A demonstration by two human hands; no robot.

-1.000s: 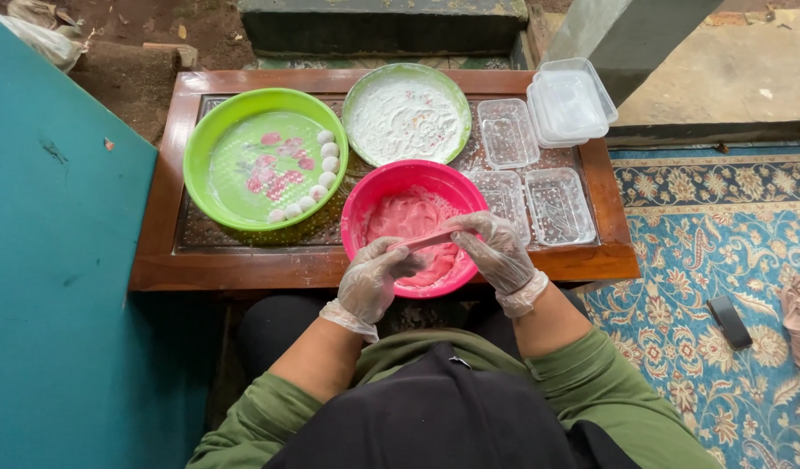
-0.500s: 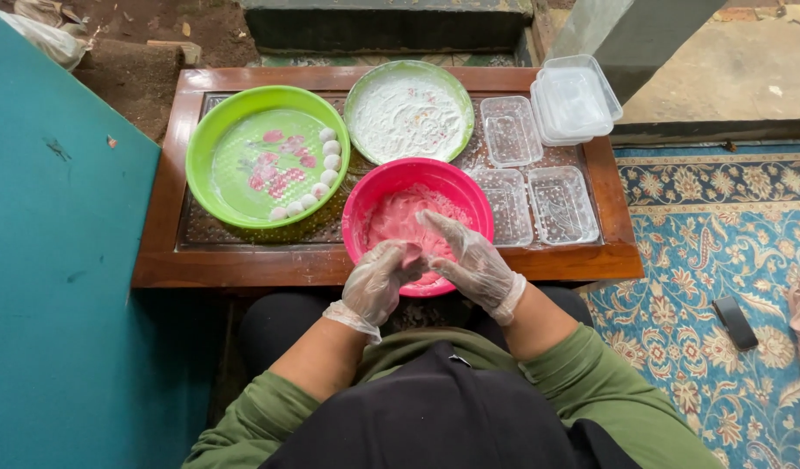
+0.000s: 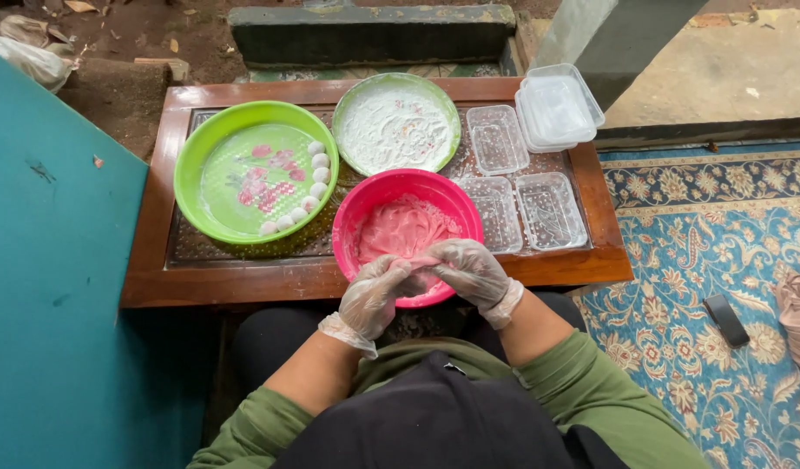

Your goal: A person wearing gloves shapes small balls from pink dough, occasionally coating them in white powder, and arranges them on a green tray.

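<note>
Over the near rim of the pink bowl [image 3: 406, 227], left hand [image 3: 375, 293] and right hand [image 3: 469, 271], both gloved, closed together around a piece of pink dough [image 3: 420, 262]. Behind, on the wooden desk [image 3: 157, 282]: green basin [image 3: 200, 204] with small white balls [image 3: 317, 175] along its right rim, floured plate [image 3: 395, 123], clear plastic containers [image 3: 549, 208]. Right of desk, patterned blue rug [image 3: 721, 234].

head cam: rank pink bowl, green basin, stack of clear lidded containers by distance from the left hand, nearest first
1. Pink bowl: directly under and ahead of the left hand, which is over its near rim.
2. Green basin: farther out, on the table's left side.
3. Stack of clear containers: far right corner of the table, farthest.
</note>
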